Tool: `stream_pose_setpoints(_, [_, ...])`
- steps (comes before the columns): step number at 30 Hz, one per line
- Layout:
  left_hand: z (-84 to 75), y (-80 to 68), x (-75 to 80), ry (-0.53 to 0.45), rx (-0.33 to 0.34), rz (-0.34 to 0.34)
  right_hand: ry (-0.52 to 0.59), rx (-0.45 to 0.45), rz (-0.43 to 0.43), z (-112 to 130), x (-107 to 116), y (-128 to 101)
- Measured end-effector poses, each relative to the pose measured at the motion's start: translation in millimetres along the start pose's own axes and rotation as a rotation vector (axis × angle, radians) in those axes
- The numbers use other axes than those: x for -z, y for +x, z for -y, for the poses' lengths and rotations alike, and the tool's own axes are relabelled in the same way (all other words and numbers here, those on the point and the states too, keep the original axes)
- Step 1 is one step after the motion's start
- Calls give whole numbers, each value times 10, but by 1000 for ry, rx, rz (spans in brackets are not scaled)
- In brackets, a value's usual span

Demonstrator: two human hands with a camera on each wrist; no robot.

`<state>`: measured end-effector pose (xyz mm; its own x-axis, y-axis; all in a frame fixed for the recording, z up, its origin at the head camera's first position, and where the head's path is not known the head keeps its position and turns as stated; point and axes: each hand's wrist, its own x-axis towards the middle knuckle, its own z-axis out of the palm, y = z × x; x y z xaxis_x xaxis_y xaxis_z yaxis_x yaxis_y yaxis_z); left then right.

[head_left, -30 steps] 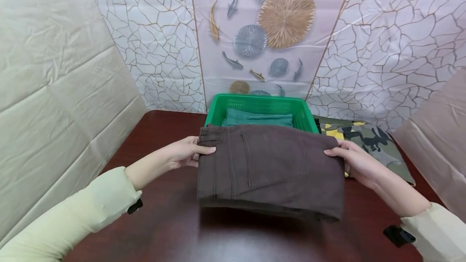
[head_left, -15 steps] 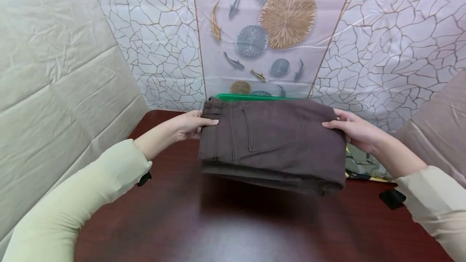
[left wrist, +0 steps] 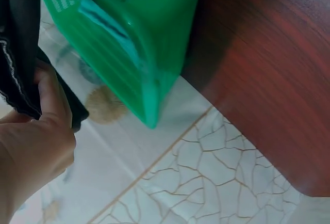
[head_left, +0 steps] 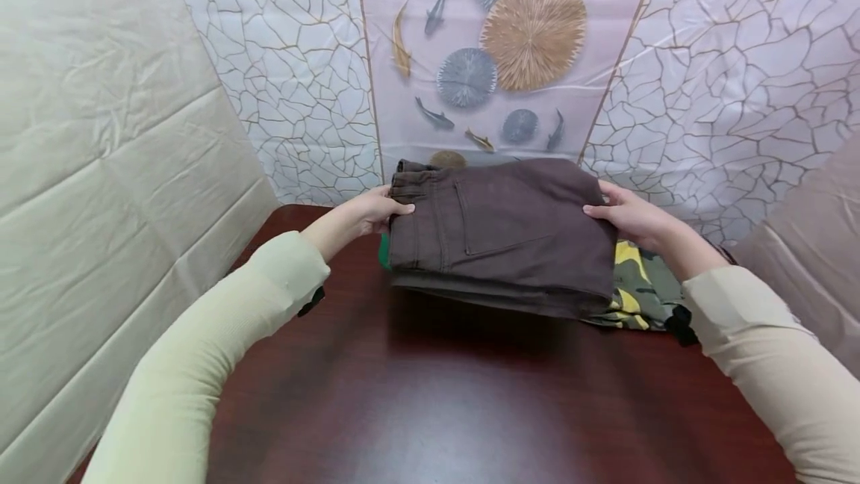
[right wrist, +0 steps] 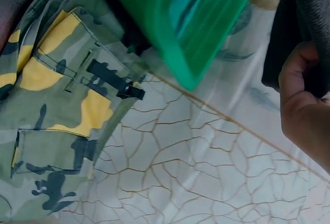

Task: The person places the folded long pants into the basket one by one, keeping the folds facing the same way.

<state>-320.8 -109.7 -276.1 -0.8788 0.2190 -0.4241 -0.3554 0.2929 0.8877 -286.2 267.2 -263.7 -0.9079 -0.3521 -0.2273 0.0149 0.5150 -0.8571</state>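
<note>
Above a green basket [left wrist: 129, 43] at the back of the dark red worktop [head_left: 430, 394], 2 hands hold folded brown trousers [head_left: 504, 234]: the left hand [head_left: 372, 211] grips the waistband end, the right hand [head_left: 621, 215] the other. Camouflage trousers [right wrist: 56, 105] lie beside the basket.

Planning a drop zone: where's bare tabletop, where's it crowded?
Free: the dark wooden table in front, between the sleeves, and its left side up to the wall sheet. Crowded: the back, where both hands hold folded brown trousers above the green basket, with camouflage trousers alongside.
</note>
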Motion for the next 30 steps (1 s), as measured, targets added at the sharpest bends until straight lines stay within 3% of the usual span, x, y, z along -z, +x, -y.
stream_pose_setpoints(4, [58,173,-13,-33,-49,-16,-24,-4,-33,-102,-50,156])
stream_pose_setpoints(11, [168,407,-88,21,-129,-103,-40,-9,-102,-246,-129,357])
stream_pose_setpoints(16, [220,522,-142,146,-247,-182,-108,23,-184,-322,-170,479])
stream_pose_setpoints(22, [358,633,-184,272,-210,-273,-294,78,-322,-428,-306,665])
stream_pose_setpoints(25, [431,682,-231,340,-231,-318,-331,61,-325,-479,-359,708])
stream_pose_setpoints(30, [487,706,-343,485,-333,-388,-376,12,-319,-544,-419,741])
